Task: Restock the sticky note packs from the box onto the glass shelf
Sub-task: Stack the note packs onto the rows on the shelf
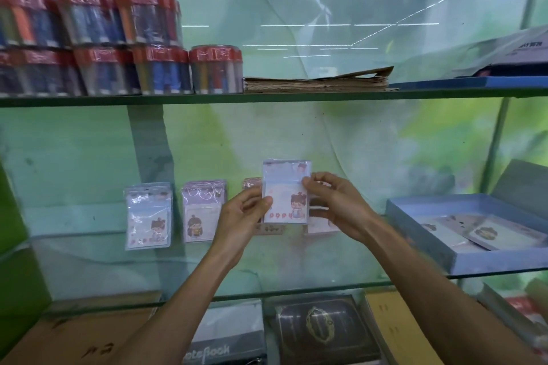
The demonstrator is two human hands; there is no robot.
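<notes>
I hold one sticky note pack, a clear sleeve with a cartoon figure, upright above the middle glass shelf. My left hand pinches its left edge and my right hand pinches its right edge. Two packs stand against the back wall, one at the left and one beside it. More packs stand behind my hands, mostly hidden. The blue box sits at the shelf's right end with a few packs lying flat inside.
The upper shelf carries stacked red-lidded tubs of pens, a pile of brown paper and a blue folder. Under the middle shelf lie notebooks, a dark boxed item and a cardboard carton.
</notes>
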